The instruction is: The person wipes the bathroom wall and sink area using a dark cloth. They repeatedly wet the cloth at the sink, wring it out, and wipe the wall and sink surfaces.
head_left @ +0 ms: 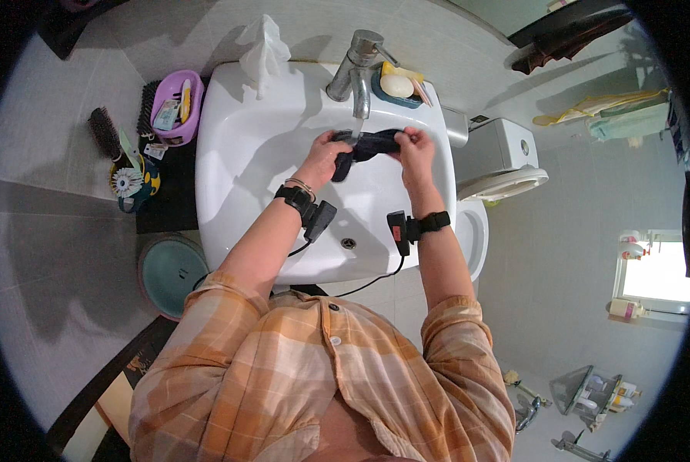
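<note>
A dark wet cloth item, perhaps a sock (371,145), stretches between my two hands over the white washbasin (252,190). My left hand (322,159) pinches its left part, where one end hangs down. At its right end, my right hand (416,151) grips the fabric with thumb and fingers. Water runs from the spout of the metal faucet (359,75) onto the cloth near my left hand. Lower in the basin, the drain (349,243) is uncovered. Each wrist wears a black strap with a small cabled device.
A soap dish (399,98) holding a pale soap bar (397,86) sits right of the faucet. On the rim's left stands a crumpled white plastic bag (264,55). Further left are a purple basket (177,130) and a mug with brushes (140,187). A toilet (495,156) stands at right.
</note>
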Tool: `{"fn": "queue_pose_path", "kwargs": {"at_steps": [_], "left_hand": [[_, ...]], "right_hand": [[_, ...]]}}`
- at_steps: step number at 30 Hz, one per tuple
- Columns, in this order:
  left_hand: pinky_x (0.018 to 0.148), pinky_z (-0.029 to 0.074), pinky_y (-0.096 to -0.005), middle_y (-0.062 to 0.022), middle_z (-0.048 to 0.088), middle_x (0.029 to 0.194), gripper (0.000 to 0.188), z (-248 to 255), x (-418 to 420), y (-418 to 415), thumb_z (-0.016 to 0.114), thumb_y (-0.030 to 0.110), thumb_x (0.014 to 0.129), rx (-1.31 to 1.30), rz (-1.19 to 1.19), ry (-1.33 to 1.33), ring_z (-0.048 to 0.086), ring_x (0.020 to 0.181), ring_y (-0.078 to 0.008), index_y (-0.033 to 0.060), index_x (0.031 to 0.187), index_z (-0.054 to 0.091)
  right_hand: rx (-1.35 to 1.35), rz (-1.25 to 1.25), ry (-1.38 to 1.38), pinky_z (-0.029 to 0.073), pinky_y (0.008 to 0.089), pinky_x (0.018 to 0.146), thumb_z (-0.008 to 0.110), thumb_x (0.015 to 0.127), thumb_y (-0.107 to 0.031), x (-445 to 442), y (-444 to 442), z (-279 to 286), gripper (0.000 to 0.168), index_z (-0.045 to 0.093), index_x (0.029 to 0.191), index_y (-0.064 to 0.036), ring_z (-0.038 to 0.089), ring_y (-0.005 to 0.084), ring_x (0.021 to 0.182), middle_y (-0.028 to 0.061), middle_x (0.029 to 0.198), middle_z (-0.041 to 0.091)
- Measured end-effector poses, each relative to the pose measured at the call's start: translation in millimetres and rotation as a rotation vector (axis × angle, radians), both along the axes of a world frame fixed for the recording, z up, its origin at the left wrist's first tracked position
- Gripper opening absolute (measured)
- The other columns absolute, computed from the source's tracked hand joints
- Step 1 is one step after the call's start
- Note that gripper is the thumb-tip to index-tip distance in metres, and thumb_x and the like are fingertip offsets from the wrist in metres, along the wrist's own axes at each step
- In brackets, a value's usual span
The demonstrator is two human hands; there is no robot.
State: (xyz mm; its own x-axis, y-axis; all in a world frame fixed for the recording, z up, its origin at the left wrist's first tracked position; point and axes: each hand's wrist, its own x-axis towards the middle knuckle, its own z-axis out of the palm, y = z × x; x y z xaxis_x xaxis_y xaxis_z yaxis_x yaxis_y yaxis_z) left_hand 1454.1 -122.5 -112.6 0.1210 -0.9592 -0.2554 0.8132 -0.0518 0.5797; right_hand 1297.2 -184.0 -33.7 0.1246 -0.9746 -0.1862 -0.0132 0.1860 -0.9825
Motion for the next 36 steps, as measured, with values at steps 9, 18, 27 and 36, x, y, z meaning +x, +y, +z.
{"fn": "queue_pose_path", "kwargs": {"at_steps": [9, 18, 27, 36], "left_hand": [[0.072, 0.052, -0.032, -0.0082, 0.059, 0.087, 0.029, 18, -2, 3, 0.053, 0.001, 0.079, -0.04, 0.067, 0.181, 0.06, 0.078, -0.0191, 0.0008, 0.108, 0.055], [0.071, 0.053, -0.0288, -0.006, 0.059, 0.087, 0.03, 33, 13, 16, 0.049, 0.002, 0.079, -0.017, 0.07, -0.046, 0.06, 0.079, -0.0169, 0.0039, 0.108, 0.057], [0.082, 0.051, -0.0391, -0.0087, 0.056, 0.093, 0.031, 32, 24, 35, 0.048, 0.008, 0.079, -0.022, 0.163, -0.001, 0.059, 0.09, -0.0253, 0.0017, 0.109, 0.055], [0.09, 0.046, -0.0418, -0.0091, 0.063, 0.095, 0.024, 26, -4, 56, 0.048, 0.022, 0.084, 0.052, 0.066, 0.275, 0.06, 0.094, -0.0255, 0.0044, 0.097, 0.059]], "right_hand": [[-0.793, 0.18, 1.196, 0.053, 0.0408, 0.064, 0.059, 0.086, -0.023, 19, -6, 50, 0.023, 0.063, 0.102, -0.008, 0.065, 0.0321, 0.07, 0.0149, 0.074, 0.066], [-1.21, 0.283, 1.038, 0.053, 0.0413, 0.073, 0.052, 0.09, -0.014, 72, -18, 109, 0.032, 0.052, 0.119, 0.0, 0.063, 0.0367, 0.088, 0.0203, 0.118, 0.056], [-1.085, 0.317, 0.945, 0.053, 0.0417, 0.067, 0.051, 0.09, -0.017, 47, 5, 90, 0.032, 0.052, 0.117, 0.001, 0.065, 0.0348, 0.076, 0.0233, 0.106, 0.062], [0.729, 0.698, -0.223, 0.058, 0.0375, 0.062, 0.025, 0.088, -0.071, 2, 58, -25, 0.081, 0.052, 0.119, -0.001, 0.067, 0.0321, 0.081, 0.0183, 0.098, 0.065]]}}
